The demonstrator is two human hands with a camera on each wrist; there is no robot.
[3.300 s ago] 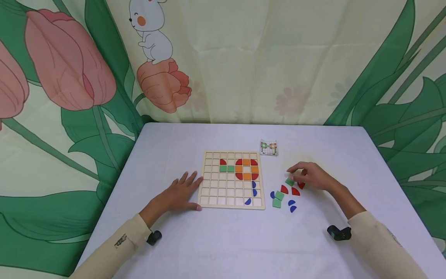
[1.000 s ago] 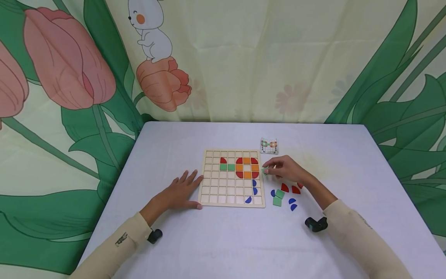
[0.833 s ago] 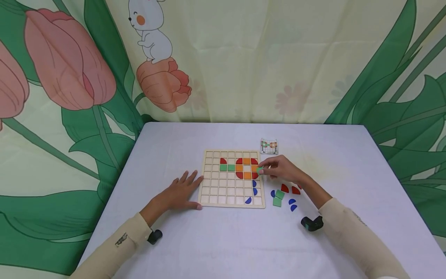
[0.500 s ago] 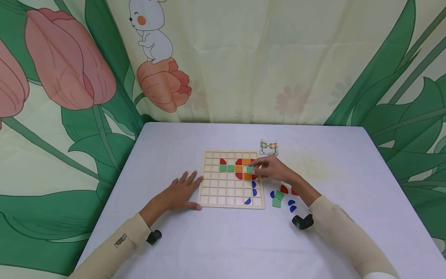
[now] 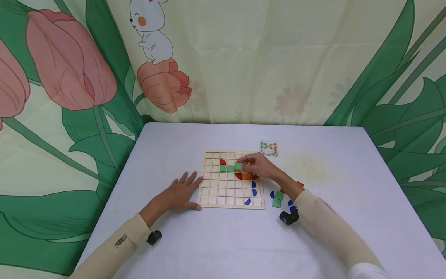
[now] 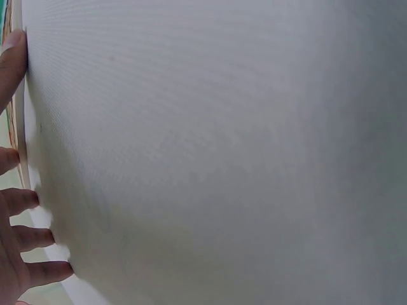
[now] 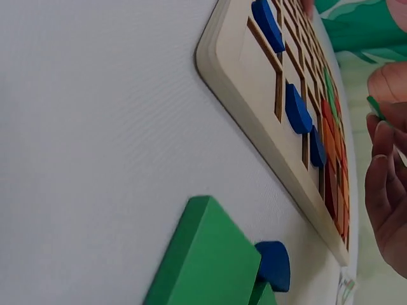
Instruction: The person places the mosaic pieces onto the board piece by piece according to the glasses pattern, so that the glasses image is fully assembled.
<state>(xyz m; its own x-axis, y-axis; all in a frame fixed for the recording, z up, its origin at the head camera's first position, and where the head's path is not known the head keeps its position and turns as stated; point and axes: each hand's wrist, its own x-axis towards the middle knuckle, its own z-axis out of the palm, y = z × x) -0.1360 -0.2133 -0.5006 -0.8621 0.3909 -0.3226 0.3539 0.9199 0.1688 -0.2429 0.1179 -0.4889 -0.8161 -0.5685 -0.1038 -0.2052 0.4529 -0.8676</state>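
My right hand (image 5: pixel 258 164) pinches a green square tile (image 5: pixel 238 166) above the wooden grid board (image 5: pixel 217 197). In the right wrist view, that hand (image 7: pixel 389 184) is raised over the board with the tile's edge between thumb and finger. My left hand (image 5: pixel 179 193) lies spread on the table, its fingertips and thumb touching the board's left edge. On the board sit a red quarter-circle (image 5: pixel 223 162), two green squares (image 5: pixel 227 168) and several blue half-circles (image 5: pixel 247 201). Red and orange pieces (image 5: pixel 246 176) at the right are partly hidden by my right hand.
Loose green squares (image 5: pixel 277 203) and blue half-circles (image 5: pixel 272 195) lie right of the board. Red pieces (image 5: pixel 300 184) there are partly covered by my right forearm. A small pattern card (image 5: pixel 269 147) lies behind the board's right corner. A curtain hangs beyond the white table (image 5: pixel 167 143).
My right hand picked up a green square from the loose pieces and carried it left over the board, past the orange and red pieces. The left hand stays where it was.
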